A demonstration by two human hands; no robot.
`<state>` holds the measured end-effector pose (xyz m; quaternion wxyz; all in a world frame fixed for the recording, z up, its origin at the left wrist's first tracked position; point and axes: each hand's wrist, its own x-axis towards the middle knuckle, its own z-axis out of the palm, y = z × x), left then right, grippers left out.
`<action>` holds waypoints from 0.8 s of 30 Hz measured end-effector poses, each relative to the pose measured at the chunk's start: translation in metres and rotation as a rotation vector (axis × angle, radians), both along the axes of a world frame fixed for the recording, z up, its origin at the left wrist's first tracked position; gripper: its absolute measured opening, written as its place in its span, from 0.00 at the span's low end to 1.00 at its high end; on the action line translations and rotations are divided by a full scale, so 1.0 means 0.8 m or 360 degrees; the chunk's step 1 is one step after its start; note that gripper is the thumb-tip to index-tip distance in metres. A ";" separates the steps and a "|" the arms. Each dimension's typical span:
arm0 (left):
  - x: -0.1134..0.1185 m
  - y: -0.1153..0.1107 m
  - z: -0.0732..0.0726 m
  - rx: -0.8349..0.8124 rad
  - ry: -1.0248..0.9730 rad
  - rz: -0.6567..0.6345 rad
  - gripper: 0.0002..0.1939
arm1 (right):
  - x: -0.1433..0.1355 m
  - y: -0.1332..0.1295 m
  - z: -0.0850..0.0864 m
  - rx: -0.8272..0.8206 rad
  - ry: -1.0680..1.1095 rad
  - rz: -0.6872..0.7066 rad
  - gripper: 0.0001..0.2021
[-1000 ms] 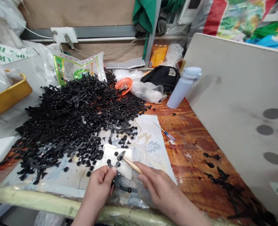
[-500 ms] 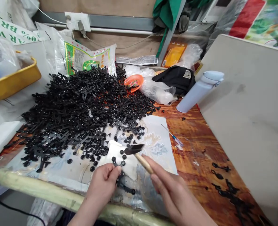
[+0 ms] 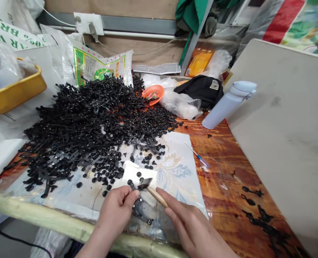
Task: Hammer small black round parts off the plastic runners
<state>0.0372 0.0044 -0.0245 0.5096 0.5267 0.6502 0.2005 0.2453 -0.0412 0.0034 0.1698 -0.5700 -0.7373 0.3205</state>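
Note:
My right hand [image 3: 184,220] is closed round the wooden handle of a small hammer [image 3: 155,195]. Its dark head is down over the end of a black plastic part [image 3: 132,185], just beyond my left fingertips. That part is pinched between the thumb and fingers of my left hand [image 3: 119,206], which covers much of it. Under it lies a white block [image 3: 132,168] with a few small black round caps on top. Another dark strip-like part [image 3: 142,211] lies just below the block, toward the table's front edge.
A big heap of black plastic parts [image 3: 94,118] fills the left and middle of the table. To the right lie a screwdriver [image 3: 198,156], a pale blue bottle [image 3: 227,104] and loose black parts [image 3: 266,222]. A grey panel [image 3: 282,125] borders the right side.
The hammer has come down and a little left, from above the white block onto the black part. My right hand moved with it. My left hand has stayed in place.

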 end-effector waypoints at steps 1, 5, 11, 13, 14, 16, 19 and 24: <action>-0.003 0.001 0.003 0.0017 0.0036 -0.0044 0.20 | 0.002 0.002 0.003 -0.0064 0.0073 -0.0041 0.22; -0.023 0.006 0.017 0.0043 0.0044 -0.0198 0.20 | 0.012 0.003 0.014 -0.0205 0.0255 -0.0203 0.23; -0.063 0.037 0.039 -0.0143 -0.0088 -0.0595 0.19 | 0.008 -0.014 -0.002 -0.0103 0.0121 -0.0140 0.20; -0.071 0.051 0.043 -0.0233 -0.0071 -0.0720 0.18 | 0.002 -0.015 -0.008 -0.0085 0.0120 -0.0108 0.19; -0.073 0.058 0.044 -0.0244 -0.0044 -0.0790 0.17 | 0.000 -0.014 -0.010 -0.0079 0.0117 -0.0101 0.19; -0.073 0.070 0.048 -0.0215 0.0016 -0.0927 0.17 | -0.002 -0.012 -0.013 -0.0063 0.0094 -0.0117 0.18; -0.068 0.083 0.051 -0.0212 0.0055 -0.1048 0.18 | -0.001 -0.011 -0.016 0.0004 0.0066 -0.0144 0.17; -0.064 0.095 0.049 -0.0352 -0.0012 -0.1093 0.19 | 0.002 -0.014 -0.023 0.0102 0.0082 -0.0183 0.17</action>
